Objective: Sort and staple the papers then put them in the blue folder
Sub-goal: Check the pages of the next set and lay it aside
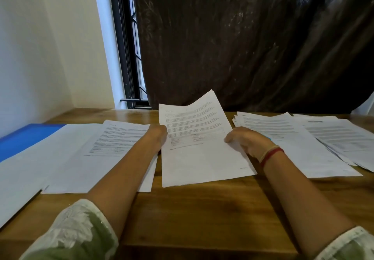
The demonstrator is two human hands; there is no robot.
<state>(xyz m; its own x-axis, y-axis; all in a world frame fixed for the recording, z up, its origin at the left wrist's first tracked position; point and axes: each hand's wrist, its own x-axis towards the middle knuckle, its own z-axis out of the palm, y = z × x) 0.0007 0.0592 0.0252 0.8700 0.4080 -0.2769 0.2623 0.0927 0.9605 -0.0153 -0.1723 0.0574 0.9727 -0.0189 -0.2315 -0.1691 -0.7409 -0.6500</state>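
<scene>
Printed sheets [198,144], pinched at opposite edges by left hand [158,136] and right hand [245,141], blue folder [24,138] well beyond the left grip; likely risk: unsupported far corner sags, pages slide askew.

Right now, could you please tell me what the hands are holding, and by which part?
Both hold the paper in the middle: the left hand grips its left edge and the right hand its right edge, each about halfway up.

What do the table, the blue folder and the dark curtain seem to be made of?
Table: wood or wood-look laminate, satin finish; brown grain shows. Folder: probably plastic, smooth, even blue. Curtain: glossy thin sheet, plastic or shiny fabric; its creases glint.
</scene>
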